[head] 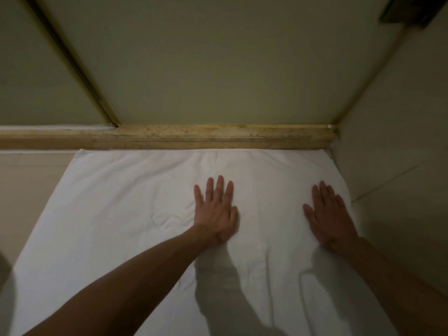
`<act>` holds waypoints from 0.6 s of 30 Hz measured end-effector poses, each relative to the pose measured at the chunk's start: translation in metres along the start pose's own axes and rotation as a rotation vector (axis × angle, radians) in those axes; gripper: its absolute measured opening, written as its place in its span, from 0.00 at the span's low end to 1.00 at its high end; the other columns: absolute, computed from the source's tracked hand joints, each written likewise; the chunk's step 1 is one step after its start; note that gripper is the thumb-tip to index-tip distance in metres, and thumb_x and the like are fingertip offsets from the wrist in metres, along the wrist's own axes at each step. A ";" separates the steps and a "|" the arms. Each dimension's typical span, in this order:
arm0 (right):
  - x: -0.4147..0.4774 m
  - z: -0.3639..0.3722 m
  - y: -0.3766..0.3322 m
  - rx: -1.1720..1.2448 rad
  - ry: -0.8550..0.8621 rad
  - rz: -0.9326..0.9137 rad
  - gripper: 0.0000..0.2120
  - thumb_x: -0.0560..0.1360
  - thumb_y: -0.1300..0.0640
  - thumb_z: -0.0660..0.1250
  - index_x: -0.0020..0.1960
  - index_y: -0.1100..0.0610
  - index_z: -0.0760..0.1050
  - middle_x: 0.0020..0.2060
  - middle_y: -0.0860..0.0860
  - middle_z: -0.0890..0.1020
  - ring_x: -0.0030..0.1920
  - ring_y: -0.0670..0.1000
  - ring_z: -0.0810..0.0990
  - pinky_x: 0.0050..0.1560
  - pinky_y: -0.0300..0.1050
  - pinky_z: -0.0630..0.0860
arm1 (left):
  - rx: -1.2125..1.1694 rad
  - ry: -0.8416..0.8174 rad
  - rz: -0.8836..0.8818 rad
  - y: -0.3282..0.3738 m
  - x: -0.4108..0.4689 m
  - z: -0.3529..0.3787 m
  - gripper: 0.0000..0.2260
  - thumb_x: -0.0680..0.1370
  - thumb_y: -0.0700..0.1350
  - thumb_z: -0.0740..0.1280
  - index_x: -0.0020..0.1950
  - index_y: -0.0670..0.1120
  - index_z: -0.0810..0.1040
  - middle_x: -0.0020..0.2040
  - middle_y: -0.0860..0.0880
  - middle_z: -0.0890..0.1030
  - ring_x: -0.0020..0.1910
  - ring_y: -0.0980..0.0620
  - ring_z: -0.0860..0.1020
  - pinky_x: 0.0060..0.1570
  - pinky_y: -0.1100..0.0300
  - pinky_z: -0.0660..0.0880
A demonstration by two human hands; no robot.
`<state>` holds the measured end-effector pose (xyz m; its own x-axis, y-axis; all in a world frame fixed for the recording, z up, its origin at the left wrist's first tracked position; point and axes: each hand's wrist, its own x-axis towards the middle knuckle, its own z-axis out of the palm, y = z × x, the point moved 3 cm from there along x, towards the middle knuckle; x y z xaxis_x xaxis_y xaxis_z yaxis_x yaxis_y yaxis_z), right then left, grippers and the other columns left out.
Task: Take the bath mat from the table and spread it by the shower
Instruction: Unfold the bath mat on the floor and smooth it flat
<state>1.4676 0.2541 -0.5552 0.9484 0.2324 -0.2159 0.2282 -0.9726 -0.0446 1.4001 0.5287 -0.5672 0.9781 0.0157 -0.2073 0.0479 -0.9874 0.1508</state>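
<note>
A white bath mat [116, 214] lies spread flat on the floor, its far edge against the marble shower threshold [218, 138]. My left hand [215, 212] rests palm down on the mat's middle, fingers apart. Flat on the mat near its right edge lies my right hand [329, 219], fingers spread, holding nothing. Small wrinkles show beside the left hand and below the right wrist.
Behind the threshold stands a glass shower door [218, 64] with a metal frame strip [80, 66] at the left. A wall [400, 154] runs close along the mat's right side. Beige floor tile [29, 185] shows at the left.
</note>
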 end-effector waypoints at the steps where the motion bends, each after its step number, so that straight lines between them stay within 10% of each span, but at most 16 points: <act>1: -0.003 -0.001 -0.005 0.009 0.018 -0.003 0.30 0.81 0.47 0.48 0.77 0.61 0.45 0.77 0.58 0.46 0.77 0.55 0.44 0.75 0.50 0.43 | -0.004 -0.002 -0.004 0.000 -0.001 -0.001 0.31 0.79 0.59 0.41 0.78 0.49 0.36 0.78 0.44 0.36 0.75 0.42 0.33 0.71 0.37 0.34; 18: -0.129 0.019 -0.157 -0.017 0.041 -0.359 0.25 0.82 0.51 0.49 0.75 0.62 0.53 0.75 0.59 0.52 0.75 0.59 0.51 0.74 0.57 0.50 | -0.014 -0.070 0.053 0.015 -0.108 0.021 0.31 0.78 0.62 0.36 0.76 0.51 0.31 0.76 0.46 0.30 0.73 0.43 0.26 0.69 0.36 0.30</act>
<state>1.3053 0.3771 -0.5391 0.8151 0.5595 -0.1501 0.5516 -0.8288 -0.0942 1.2904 0.5086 -0.5632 0.9630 -0.0479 -0.2652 -0.0003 -0.9843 0.1766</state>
